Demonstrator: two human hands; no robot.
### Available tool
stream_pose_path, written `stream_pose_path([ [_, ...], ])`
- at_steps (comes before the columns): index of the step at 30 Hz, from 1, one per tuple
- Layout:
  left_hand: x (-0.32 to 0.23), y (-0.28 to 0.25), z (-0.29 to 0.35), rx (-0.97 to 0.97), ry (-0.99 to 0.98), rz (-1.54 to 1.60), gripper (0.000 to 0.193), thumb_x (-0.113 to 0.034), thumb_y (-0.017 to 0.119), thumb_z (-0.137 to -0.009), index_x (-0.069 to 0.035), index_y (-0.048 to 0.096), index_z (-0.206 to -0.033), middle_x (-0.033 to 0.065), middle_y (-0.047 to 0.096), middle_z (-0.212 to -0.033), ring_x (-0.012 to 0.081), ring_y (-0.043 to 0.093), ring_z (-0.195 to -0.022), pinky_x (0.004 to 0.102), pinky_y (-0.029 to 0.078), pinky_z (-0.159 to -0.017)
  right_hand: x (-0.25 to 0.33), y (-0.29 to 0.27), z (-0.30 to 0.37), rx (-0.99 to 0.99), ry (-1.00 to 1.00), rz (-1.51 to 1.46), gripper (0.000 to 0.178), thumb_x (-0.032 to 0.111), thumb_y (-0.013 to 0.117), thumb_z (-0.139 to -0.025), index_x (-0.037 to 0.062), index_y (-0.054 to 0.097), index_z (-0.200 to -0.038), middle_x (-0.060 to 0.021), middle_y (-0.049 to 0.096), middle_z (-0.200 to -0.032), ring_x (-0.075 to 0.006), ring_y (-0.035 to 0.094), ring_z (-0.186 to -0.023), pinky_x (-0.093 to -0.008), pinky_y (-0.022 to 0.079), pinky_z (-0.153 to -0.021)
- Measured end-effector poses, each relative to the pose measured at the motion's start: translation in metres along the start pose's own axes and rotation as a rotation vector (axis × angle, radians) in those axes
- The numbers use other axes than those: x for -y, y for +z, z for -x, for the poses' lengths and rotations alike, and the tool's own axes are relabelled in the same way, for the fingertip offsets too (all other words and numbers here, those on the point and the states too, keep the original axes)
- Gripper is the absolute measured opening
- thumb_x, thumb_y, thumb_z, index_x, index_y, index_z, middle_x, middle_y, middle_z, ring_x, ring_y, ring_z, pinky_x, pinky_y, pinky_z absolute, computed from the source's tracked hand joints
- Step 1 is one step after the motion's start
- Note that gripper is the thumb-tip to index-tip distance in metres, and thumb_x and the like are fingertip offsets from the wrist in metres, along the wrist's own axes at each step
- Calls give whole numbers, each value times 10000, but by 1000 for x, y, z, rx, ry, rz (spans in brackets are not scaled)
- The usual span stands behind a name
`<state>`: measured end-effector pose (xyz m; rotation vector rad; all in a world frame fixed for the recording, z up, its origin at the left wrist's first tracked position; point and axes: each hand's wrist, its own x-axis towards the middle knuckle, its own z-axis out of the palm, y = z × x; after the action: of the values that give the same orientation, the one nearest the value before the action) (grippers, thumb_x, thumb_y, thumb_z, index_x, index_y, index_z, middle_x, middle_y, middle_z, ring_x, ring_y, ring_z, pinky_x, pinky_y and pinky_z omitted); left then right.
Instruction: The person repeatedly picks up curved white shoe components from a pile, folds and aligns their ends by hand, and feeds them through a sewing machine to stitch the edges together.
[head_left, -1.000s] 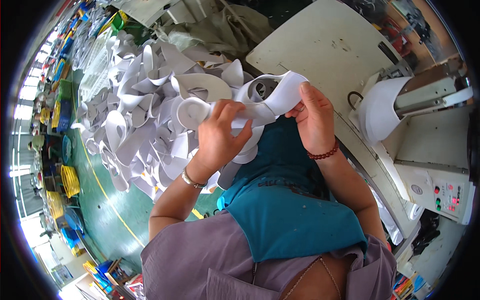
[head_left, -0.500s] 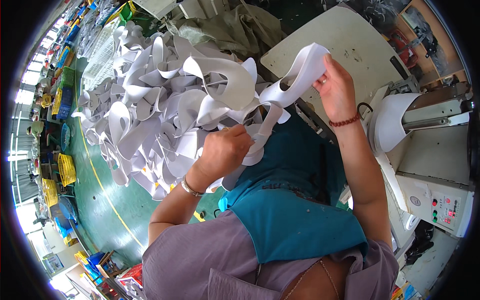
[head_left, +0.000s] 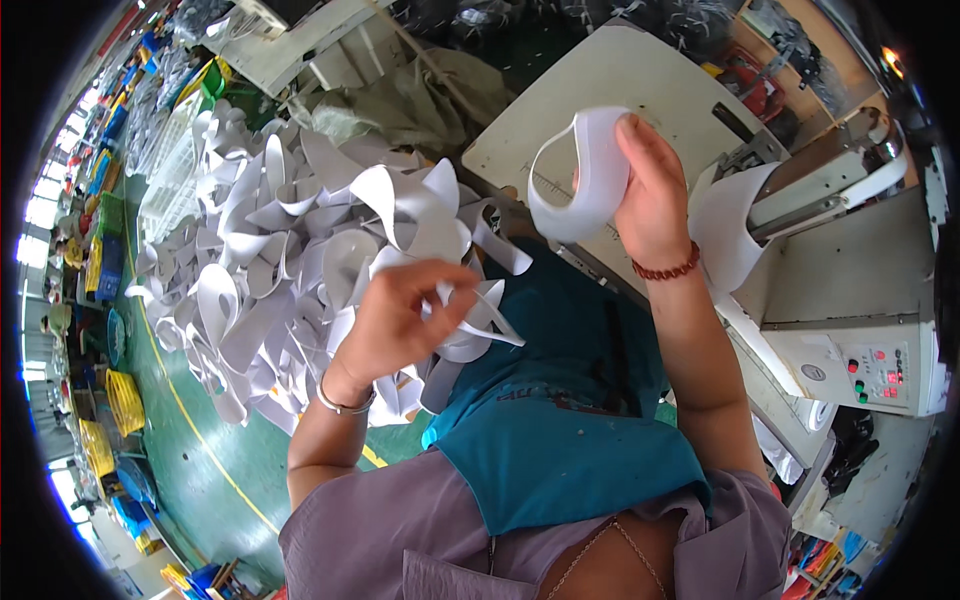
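Before the broad off-white tabletop (head_left: 610,75), a thin white loop of bendy sheet (head_left: 600,165), grasped by the right hand's (head_left: 655,190) fingers, has come clear of the tangled white pile (head_left: 285,330) left of it, seemingly singled out, while the left hand's (head_left: 400,315) fingers hang loosely parted.

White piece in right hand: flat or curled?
Curled: the white piece in the right hand bows round an open middle, and the pale tabletop shows through it.
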<state>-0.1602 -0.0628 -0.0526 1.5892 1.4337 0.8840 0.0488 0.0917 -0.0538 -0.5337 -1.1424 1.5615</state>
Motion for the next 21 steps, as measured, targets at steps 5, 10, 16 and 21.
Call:
stream_pose_path([
  [5, -63, 11, -74, -53, 407, 253, 339, -239, 462, -898, 34, 523, -1090, 65, 575, -910, 100, 492, -793, 230, 412, -709, 58, 1, 36, 293, 227, 33, 169, 143, 500, -877, -2, 546, -951, -47, 588, -820, -100, 581, -709, -258, 500, -584],
  [10, -102, 40, -122, 577, 133, 607, 297, -304, 571, -878, -9, 597, -854, -10, 562, -779, 54, 479, -716, 213, 400, -661, 106, -28, 62, 215, 148, 130, 130, 146, 551, -884, 22, 588, -901, 8, 582, -782, -32, 511, -683, -182, 402, -585],
  [16, -170, 73, -159, 650, 260, 714, 163, -166, 623, -842, -6, 596, -849, 1, 586, -782, 67, 535, -734, 216, 433, -680, 162, -65, 90, -80, -39, 86, 137, 144, 597, -850, 7, 615, -850, -5, 601, -770, -51, 528, -684, -214, 423, -633],
  [21, -209, 92, -204, 547, 414, 687, 163, -185, 636, -825, -22, 648, -833, -7, 614, -769, 60, 523, -715, 210, 412, -654, 203, -96, 66, -110, -349, 221, 153, 150, 582, -857, 4, 624, -851, -18, 621, -779, -63, 551, -691, -212, 427, -655],
])
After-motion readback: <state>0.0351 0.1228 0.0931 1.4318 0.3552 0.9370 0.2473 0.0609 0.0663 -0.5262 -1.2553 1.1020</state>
